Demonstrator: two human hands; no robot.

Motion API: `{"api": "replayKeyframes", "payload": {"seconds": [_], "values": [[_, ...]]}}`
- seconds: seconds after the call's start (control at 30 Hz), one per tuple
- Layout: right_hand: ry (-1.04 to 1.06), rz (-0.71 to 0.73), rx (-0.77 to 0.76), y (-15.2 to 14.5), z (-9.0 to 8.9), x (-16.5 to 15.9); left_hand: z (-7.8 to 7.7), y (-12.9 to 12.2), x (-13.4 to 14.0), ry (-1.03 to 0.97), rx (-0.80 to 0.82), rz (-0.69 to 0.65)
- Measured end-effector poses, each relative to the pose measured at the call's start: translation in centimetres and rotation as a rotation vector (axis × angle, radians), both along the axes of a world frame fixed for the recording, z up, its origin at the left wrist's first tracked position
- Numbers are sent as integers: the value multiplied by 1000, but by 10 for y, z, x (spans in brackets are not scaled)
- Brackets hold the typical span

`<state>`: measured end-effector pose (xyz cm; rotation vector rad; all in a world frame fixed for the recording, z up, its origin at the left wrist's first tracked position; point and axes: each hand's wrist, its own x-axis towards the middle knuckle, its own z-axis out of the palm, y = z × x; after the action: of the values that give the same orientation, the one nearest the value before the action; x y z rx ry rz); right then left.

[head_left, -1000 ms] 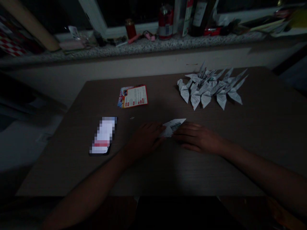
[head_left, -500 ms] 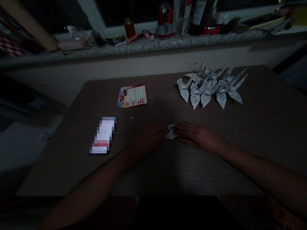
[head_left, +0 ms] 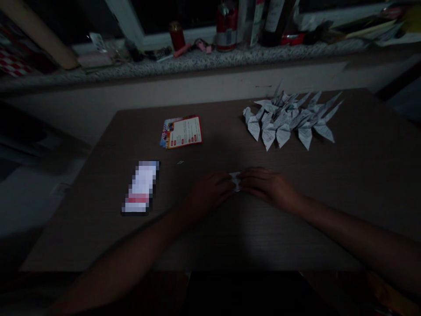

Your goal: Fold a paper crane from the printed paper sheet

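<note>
Your left hand [head_left: 208, 191] and right hand [head_left: 271, 184] meet over a small folded paper [head_left: 236, 181] on the counter [head_left: 210, 248], one at each side of it. Your fingers lie close together on the paper; you cannot tell here whether they pinch it or only press. Beyond your right hand stand folded paper birds [head_left: 283, 125]; a phone [head_left: 140, 188] lies to your left.

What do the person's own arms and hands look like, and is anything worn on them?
The left hand and right hand are ungloved. The left forearm and right forearm show no sleeves, watch or bracelet. I see no markings, but the picture is too dim to rule out rings or small details.
</note>
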<state>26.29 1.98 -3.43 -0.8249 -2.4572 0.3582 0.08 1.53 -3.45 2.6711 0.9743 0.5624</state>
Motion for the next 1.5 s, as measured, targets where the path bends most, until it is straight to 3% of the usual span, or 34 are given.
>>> {"api": "replayKeyframes", "payload": {"seconds": [0.37, 0.7, 1.23, 1.5], "values": [[93, -64, -133, 1, -5, -5, -1, 2, 6, -178, -97, 93], [35, 3, -90, 1, -5, 0, 4, 0, 3, -149, -146, 42], [118, -112, -168, 3, -5, -8, 2, 3, 14, -177, -184, 192], [1, -31, 11, 3, -2, -2, 0, 5, 16, -175, -186, 227]]}}
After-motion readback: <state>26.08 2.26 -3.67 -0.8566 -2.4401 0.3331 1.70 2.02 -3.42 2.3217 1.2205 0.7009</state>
